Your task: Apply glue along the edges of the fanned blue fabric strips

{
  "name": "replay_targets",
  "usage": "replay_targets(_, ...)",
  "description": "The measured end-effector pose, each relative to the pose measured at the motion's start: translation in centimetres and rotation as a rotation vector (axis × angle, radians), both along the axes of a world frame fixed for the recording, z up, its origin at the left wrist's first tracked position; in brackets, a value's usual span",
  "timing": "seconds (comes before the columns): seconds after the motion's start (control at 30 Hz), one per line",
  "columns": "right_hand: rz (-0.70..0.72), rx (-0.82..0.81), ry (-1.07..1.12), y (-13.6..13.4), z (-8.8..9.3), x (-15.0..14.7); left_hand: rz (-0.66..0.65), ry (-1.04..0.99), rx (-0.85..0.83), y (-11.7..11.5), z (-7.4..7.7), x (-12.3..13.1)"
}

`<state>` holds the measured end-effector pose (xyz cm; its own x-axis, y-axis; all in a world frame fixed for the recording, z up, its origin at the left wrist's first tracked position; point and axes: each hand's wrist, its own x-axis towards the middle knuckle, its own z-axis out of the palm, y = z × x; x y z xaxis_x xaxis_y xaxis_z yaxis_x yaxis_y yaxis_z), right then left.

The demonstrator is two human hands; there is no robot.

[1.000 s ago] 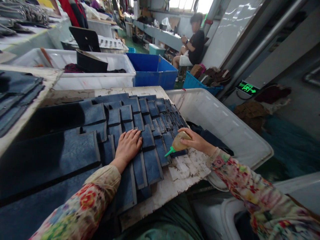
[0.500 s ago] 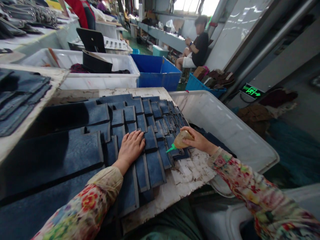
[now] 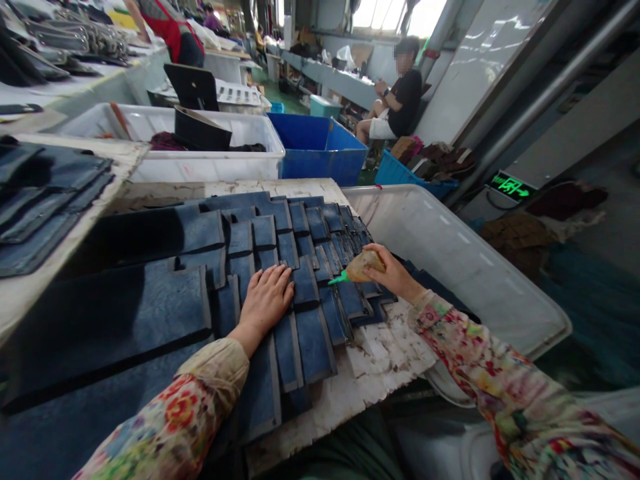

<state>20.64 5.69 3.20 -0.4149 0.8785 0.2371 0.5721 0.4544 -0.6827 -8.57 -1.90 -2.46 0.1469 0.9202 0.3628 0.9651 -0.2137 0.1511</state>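
Note:
Overlapping dark blue leather-like pieces (image 3: 313, 343) with grey edges are fanned out in rows on a worn white board (image 3: 395, 357). My left hand (image 3: 267, 298) lies flat on the middle of them, fingers stretched out. In my right hand (image 3: 395, 270) is a squeeze bottle (image 3: 365, 265), yellowish brown with a green nozzle (image 3: 338, 277). The bottle is tilted, and its nozzle points left and down at the edge of a piece right of my left hand. Shiny wet-looking lines run along several edges near the bottle. Whether the tip touches the piece, I cannot tell.
A translucent white bin (image 3: 480, 267) stands at the board's right, holding dark pieces. Beyond the board are a white bin (image 3: 255, 127) and a blue bin (image 3: 320, 157). More blue pieces (image 3: 55, 193) lie at the left. A person (image 3: 400, 93) sits farther back.
My right hand has moved the bottle up and away along the pieces, so its nozzle is at a farther spot. My left hand stays on the same pieces; the view has shifted slightly.

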Motion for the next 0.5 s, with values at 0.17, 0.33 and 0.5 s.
replay_targets(0.17,-0.039,0.034,0.042,1.8,-0.5,-1.0,0.004,0.016,-0.007,0.0,0.1,0.0)
replay_targets(0.33,-0.067,0.054,0.03,3.8,-0.7,-1.9,0.007,0.026,-0.005,0.1,0.0,-0.1)
replay_targets(0.5,-0.086,0.059,0.01,5.8,-1.2,-2.6,0.006,0.027,-0.008,0.0,0.0,-0.1)
